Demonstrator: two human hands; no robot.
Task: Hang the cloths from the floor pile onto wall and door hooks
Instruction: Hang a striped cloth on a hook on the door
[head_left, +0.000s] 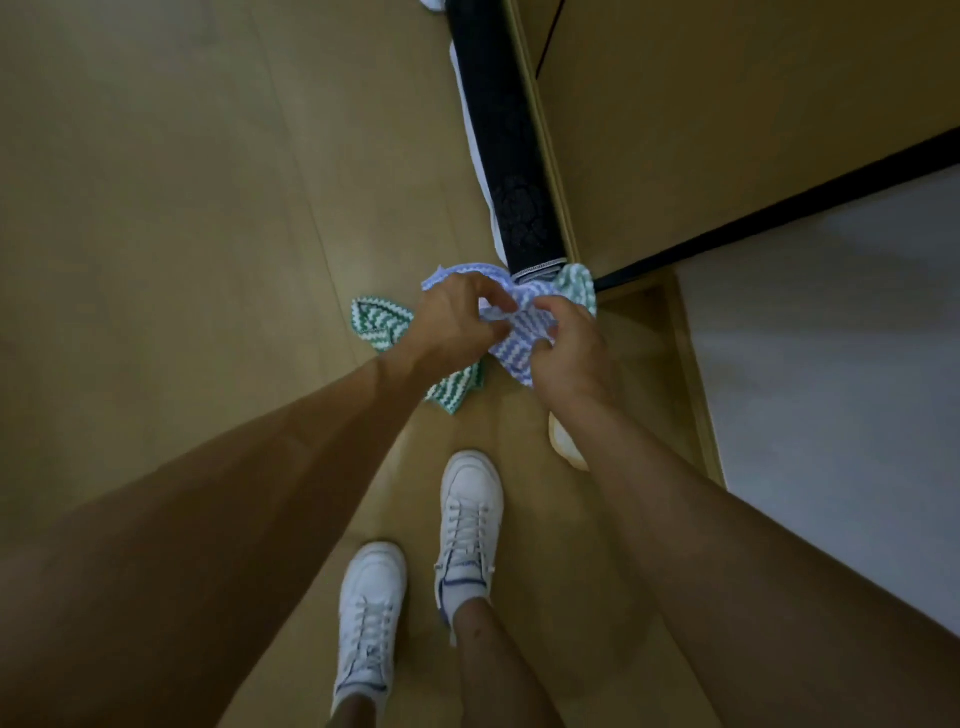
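Nearest, two white lace-up sneakers (470, 525) planted on the tan wood-look floor (156, 208). Above them, left hand (452, 325) and right hand (563, 348) both pinching a crumpled blue-and-white zigzag cloth (522, 338), fingers curled into its folds, held over the floor. Beneath, green-and-white zigzag cloths (379, 322) lying on the boards. Beyond, a rolled black patterned mat (498, 130) alongside the wooden door frame (545, 130).

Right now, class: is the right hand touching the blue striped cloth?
Touching. The head view shows the right hand pinching the blue striped cloth.
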